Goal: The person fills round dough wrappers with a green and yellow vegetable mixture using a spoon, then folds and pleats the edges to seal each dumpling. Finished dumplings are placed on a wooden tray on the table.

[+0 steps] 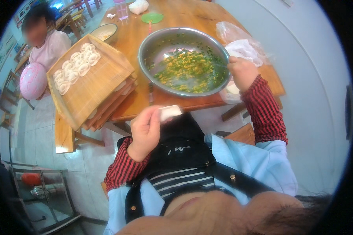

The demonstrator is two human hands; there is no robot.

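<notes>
My left hand (146, 127) pinches a pale, flattened dough wrapper (171, 112) between thumb and fingers, just off the table's near edge. A wide stainless steel bowl (153, 82) holds a chopped green and yellow filling (188, 69), probably greens with egg. At the bowl's right rim my right hand (243, 72) is closed around a thin utensil (220, 65); its tip reaches into the filling and its shape is blurred. To the left, several folded dumplings (78, 65) sit in rows on a wooden tray (101, 85), which rests on a stack of similar trays.
Behind the tray stands a bowl (114, 29) with pale contents. A green fan-like object (152, 18), a clear cup (122, 11) and white plastic bags (243, 50) lie on the wooden table (188, 14). A person (48, 44) with a pink balloon (33, 81) is at the left.
</notes>
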